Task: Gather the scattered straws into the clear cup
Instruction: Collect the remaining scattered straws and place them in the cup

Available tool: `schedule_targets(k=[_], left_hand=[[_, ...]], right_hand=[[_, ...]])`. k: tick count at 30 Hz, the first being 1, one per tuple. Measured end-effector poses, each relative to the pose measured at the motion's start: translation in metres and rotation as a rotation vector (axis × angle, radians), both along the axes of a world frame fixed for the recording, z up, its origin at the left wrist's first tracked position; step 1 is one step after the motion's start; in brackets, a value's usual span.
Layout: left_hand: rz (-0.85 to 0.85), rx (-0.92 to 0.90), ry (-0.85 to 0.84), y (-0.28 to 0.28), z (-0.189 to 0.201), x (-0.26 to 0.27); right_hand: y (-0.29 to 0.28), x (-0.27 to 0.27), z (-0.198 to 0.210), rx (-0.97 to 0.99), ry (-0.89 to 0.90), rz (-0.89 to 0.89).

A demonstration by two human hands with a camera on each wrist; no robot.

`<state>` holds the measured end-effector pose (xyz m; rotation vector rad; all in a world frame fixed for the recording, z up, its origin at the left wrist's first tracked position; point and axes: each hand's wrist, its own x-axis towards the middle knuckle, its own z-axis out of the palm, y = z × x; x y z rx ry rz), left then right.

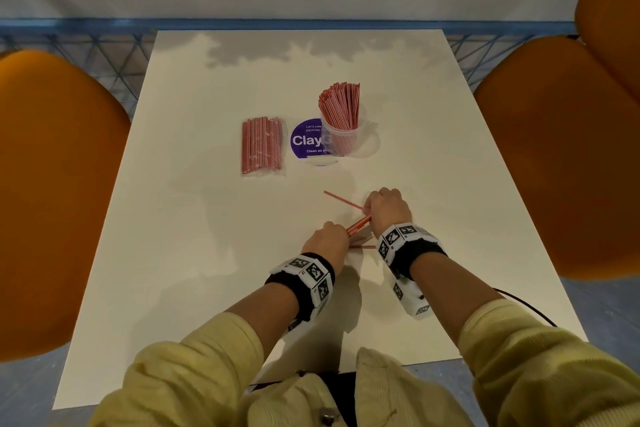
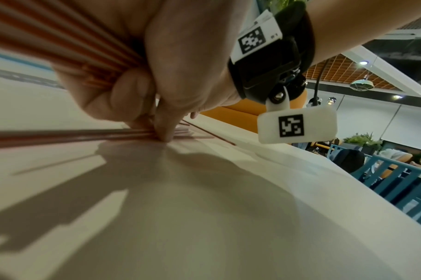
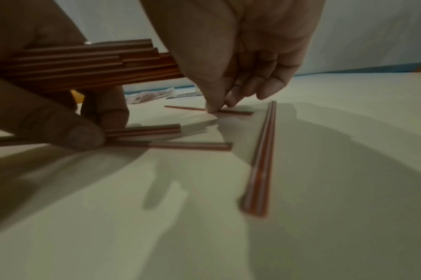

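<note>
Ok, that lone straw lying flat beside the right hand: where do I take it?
Pinch the lone straw near its middle, straight from above, fingertips on its two long sides. It lies flat on the table, thin, apart from the others, so nothing fits under it. The right hand looks closest.

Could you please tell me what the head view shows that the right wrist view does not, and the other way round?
Only the head view shows the clear cup standing packed with straws, the purple sticker and orange chairs. Only the right wrist view shows the right hand with its fingers pinching a loose straw on the table. Both show the left hand gripping a bundle of straws, and the wrapped pack.
</note>
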<state>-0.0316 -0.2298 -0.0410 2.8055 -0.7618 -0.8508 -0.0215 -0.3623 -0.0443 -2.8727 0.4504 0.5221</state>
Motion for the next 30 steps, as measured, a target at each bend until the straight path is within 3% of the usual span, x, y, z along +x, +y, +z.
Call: schedule_targets(k=[9,12,15,18,20,23,27,30], left_hand=[[-0.004,-0.03,-0.065,0.016,0.002,0.0],[0.003,-0.059,-0.082,0.025,0.004,0.008],[0.117,-0.153,-0.04,0.033,0.004,0.021],[0.423,-0.381,0.071,0.035,0.003,0.033],[0.626,-0.544,0.155,0.031,0.004,0.038],[0.817,-0.721,0.238,0.021,0.009,0.041],[0.72,-0.661,0.169,0.018,0.011,0.04],[0.61,-0.549,0.13,0.021,0.01,0.038]], right_hand=[[0.003,-0.005,-0.014,-0.167,-0.023,0.083],[0.002,-0.007,-0.018,-0.151,-0.07,0.027],[0.002,-0.004,-0.015,0.018,-0.184,-0.208],[0.009,-0.006,-0.002,0.386,-0.242,-0.376],[0.023,-0.01,0.008,0.573,-0.212,-0.335],[0.046,-0.013,0.017,0.688,-0.139,-0.199],[0.052,-0.015,0.015,0.766,-0.089,-0.141],[0.038,-0.018,0.01,0.687,-0.142,-0.213]])
